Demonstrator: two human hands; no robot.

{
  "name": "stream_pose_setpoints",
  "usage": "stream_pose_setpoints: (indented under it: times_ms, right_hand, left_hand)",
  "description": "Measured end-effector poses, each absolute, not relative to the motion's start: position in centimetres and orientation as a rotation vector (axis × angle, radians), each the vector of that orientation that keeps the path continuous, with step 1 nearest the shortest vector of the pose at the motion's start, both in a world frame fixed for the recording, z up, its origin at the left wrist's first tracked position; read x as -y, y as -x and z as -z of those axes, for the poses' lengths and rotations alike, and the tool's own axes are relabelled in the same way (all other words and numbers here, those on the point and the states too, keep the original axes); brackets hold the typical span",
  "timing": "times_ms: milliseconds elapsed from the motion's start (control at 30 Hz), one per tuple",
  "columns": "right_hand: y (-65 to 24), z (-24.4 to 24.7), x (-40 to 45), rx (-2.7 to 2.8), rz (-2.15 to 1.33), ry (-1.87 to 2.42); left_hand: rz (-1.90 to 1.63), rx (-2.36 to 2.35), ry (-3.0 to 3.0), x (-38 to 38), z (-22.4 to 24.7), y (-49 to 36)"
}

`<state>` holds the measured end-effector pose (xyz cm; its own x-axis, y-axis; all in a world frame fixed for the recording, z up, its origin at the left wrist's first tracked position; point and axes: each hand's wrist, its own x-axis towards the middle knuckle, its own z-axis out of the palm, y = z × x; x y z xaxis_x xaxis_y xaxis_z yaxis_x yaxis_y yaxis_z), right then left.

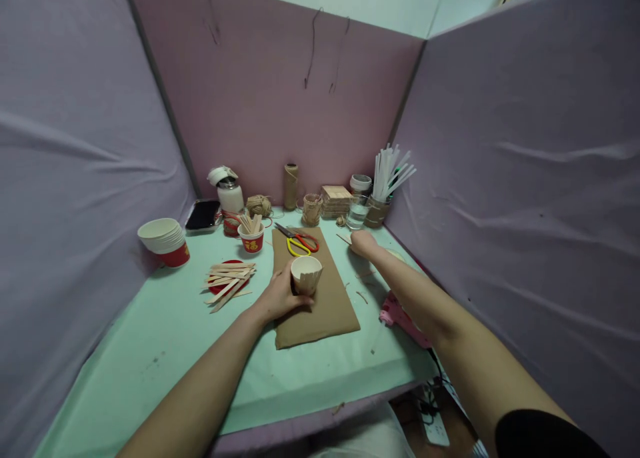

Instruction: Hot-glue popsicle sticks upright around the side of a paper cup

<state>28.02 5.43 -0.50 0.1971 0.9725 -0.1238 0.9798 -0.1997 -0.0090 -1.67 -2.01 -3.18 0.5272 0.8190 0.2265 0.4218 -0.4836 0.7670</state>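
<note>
Mint-green surface between draped walls. Over the cardboard sheet: cup part-faced with wooden strips, clamped in the grip of the left hand. Right of the sheet: right hand, grip closed on a thin stick; nearer the sheet's front end, pink glue gun. On the sheet's far end: scissors. Left of the sheet: loose wooden sticks.
</note>
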Motion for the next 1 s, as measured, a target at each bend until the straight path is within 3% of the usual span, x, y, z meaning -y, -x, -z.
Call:
stream_pose_setpoints:
  times_ms: [200,433,500,567,600,733,800,1000]
  right_hand:
    - [-27.6,-1.3,-4.1,-2.019,0.333,-2.571]
    - [-24.3,-4.9,3.6,-2.434,0.838,-2.628]
    - [-22.0,-5.7,7.1,-2.663,1.439,-2.700]
    - [-19.3,-5.9,10.6,-2.813,1.613,-2.741]
    - [-17.9,-5.7,12.1,-2.911,1.477,-2.768]
    - [-13.4,-3.3,15.5,-3.197,0.291,-2.759]
    - [-12.2,-1.9,15.7,-3.218,-0.098,-2.633]
    - [-11.9,0.6,15.3,-3.195,-0.473,-2.507]
  left_hand:
    - [-0.913,-0.930,-2.146,1.7,1.7,3.5]
    - [-1.724,-1.071,-1.841,3.7,-1.8,3.6]
    - [-1.753,-1.022,-1.719,5.2,-2.4,3.0]
    - [-1.668,-0.957,-1.644,7.0,-2.7,2.3]
    - [-1.605,-0.940,-1.613,7.9,-2.6,1.9]
    - [-1.313,-0.903,-1.369,10.7,-1.9,0.9]
    - [-1.233,-0.901,-1.279,11.3,-1.4,0.7]
    - [-1.200,-0.914,-1.232,11.1,-0.6,0.4]
